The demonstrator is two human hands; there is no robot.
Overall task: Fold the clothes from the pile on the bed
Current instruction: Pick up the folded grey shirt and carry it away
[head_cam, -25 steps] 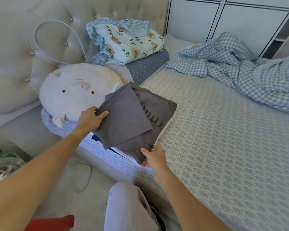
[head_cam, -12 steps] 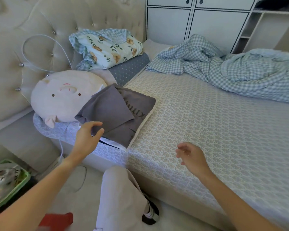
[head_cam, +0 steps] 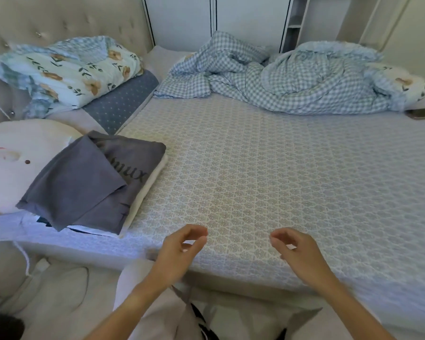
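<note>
You are holding both hands out over the near edge of the bed (head_cam: 268,168). Your left hand (head_cam: 179,251) is hanging in the air with its fingers loosely bent, and it is holding nothing. Your right hand (head_cam: 302,253) is doing the same just beside it, fingers softly curled, with nothing in it. The two hands are not touching each other.

The folded gray shirt (head_cam: 91,182) is lying on the left side of the bed, well apart from your hands. It is sitting on top of a small stack of folded clothes (head_cam: 142,200), and dark letters are showing on it. One corner of it is lying on the round pig pillow (head_cam: 22,163) beside it.

A flower pillow (head_cam: 66,72) is resting by the headboard (head_cam: 59,18). A blue checked blanket (head_cam: 292,79) is lying bunched up at the far side of the bed. A phone (head_cam: 422,113) is lying next to it.
</note>
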